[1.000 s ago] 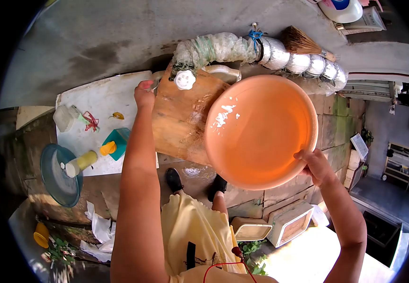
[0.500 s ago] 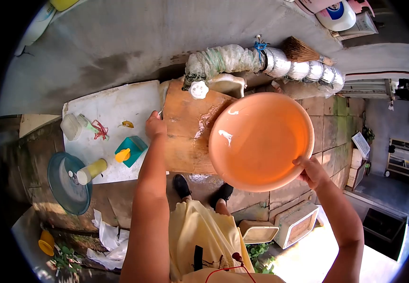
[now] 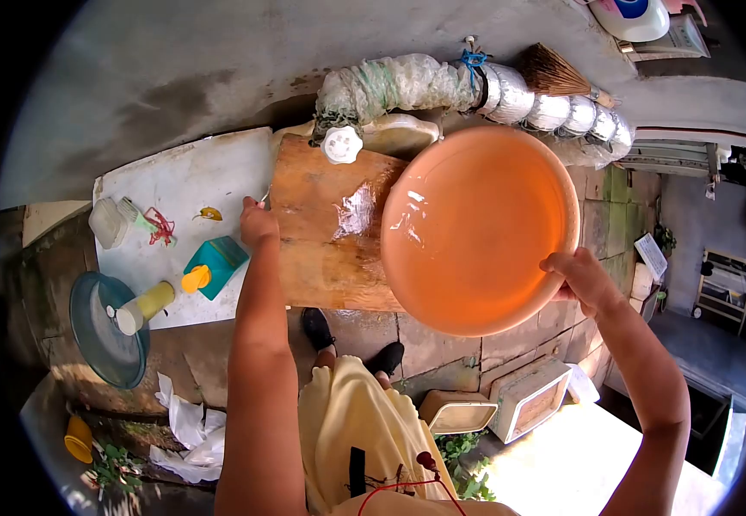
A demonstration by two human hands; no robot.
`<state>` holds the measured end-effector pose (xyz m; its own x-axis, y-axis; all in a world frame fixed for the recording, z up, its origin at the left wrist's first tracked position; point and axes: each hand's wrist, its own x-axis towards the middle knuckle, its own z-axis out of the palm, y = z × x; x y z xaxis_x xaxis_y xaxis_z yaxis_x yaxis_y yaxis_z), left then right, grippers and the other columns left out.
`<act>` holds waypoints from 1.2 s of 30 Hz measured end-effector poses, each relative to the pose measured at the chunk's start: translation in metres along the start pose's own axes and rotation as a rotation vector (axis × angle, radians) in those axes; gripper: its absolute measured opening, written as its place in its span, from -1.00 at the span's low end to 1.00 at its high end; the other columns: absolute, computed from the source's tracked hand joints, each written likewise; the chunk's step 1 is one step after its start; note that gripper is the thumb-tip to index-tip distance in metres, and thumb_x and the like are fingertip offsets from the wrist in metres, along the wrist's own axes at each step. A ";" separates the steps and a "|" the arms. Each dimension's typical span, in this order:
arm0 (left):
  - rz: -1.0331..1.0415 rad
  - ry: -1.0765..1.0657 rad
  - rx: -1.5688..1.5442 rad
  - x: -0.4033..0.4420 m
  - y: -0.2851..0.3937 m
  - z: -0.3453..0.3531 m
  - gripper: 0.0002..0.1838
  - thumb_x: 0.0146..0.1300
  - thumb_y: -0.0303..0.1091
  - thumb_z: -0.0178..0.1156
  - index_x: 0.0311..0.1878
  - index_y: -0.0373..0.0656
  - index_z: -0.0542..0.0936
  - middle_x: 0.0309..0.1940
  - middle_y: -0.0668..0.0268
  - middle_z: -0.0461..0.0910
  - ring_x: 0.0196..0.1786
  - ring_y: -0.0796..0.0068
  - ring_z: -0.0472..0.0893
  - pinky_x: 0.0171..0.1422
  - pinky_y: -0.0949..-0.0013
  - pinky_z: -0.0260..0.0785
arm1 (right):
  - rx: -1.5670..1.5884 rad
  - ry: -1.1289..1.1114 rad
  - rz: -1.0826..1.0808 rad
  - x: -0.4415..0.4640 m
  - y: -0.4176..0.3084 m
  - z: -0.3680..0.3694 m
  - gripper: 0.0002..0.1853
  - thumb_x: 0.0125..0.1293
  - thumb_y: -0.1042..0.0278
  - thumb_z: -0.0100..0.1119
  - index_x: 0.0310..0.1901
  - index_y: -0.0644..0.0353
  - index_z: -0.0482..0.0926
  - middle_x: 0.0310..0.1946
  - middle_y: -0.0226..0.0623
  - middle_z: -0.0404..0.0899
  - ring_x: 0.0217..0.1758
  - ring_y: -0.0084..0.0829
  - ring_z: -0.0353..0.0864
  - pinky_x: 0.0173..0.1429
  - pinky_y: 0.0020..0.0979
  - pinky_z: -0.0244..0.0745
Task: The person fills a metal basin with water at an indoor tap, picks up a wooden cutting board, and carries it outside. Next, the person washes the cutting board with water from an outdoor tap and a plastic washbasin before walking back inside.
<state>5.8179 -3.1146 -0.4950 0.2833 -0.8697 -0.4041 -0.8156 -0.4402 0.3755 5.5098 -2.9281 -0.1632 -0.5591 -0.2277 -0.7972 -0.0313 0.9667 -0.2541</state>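
Note:
My right hand (image 3: 586, 282) grips the near right rim of a large orange basin (image 3: 485, 241), thumb over the edge. The basin overlaps the right end of a wooden board (image 3: 330, 249) that has a wet, shiny patch; whether they touch is unclear. My left hand (image 3: 258, 224) is closed at the board's left edge, with a small pale tip showing above the fingers; what it holds is mostly hidden. Left of that hand, a teal container with a yellow part (image 3: 215, 267) sits on a white slab (image 3: 184, 168).
A white tap knob (image 3: 341, 145) on a plastic-wrapped pipe (image 3: 407, 86) sits behind the board. A brush (image 3: 554, 70) lies along the pipe. At left are a teal basin (image 3: 136, 361) and a pale cylinder (image 3: 151, 305). White tubs (image 3: 528, 400) stand on the floor, lower right.
My right hand has shifted the orange basin rightward relative to the board, and more wood shows on its left. The whole view has also shifted slightly. My left hand stays by the board's edge.

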 end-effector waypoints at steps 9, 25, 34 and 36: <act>0.099 0.001 0.155 -0.004 -0.016 -0.004 -0.83 0.13 -0.29 -0.05 -0.27 -0.01 0.51 -0.29 0.28 0.55 -0.19 0.22 0.52 -0.17 0.24 0.36 | 0.069 -0.046 -0.003 0.000 -0.002 -0.011 -0.64 0.00 0.30 0.06 -0.22 0.42 0.39 -0.40 -0.16 0.49 -0.40 -0.43 0.56 -0.28 -0.48 0.55; 0.245 -0.161 0.124 0.005 -0.043 0.006 -0.72 0.20 -0.22 -0.16 -0.24 -0.17 0.48 -0.28 0.06 0.51 -0.17 0.03 0.47 -0.13 0.11 0.30 | 0.025 -0.098 -0.029 -0.004 -0.027 0.005 -0.72 0.03 0.33 -0.03 -0.28 0.39 0.38 -0.42 -0.21 0.47 -0.45 -0.45 0.55 -0.33 -0.47 0.57; 0.365 0.166 -0.202 -0.018 -0.057 0.000 -0.76 0.07 -0.44 0.00 -0.16 -0.24 0.45 -0.20 0.03 0.43 -0.13 0.05 0.42 -0.06 0.20 0.28 | 0.026 -0.091 -0.039 0.001 0.005 -0.010 -0.68 -0.02 0.40 0.01 -0.25 0.50 0.40 -0.40 -0.07 0.48 -0.45 -0.32 0.57 -0.40 -0.44 0.59; 0.413 0.140 -0.345 -0.040 -0.058 -0.014 -0.76 0.04 -0.51 -0.02 -0.17 -0.24 0.45 -0.19 0.06 0.40 -0.12 0.08 0.40 -0.04 0.24 0.27 | -0.026 -0.103 -0.104 -0.002 -0.003 -0.004 -0.67 -0.04 0.41 0.02 -0.24 0.49 0.40 -0.39 -0.06 0.49 -0.44 -0.31 0.58 -0.41 -0.42 0.59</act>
<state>5.8608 -3.0577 -0.4887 0.0580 -0.9965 -0.0597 -0.6672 -0.0832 0.7402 5.5076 -2.9298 -0.1585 -0.4636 -0.3367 -0.8196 -0.1074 0.9395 -0.3252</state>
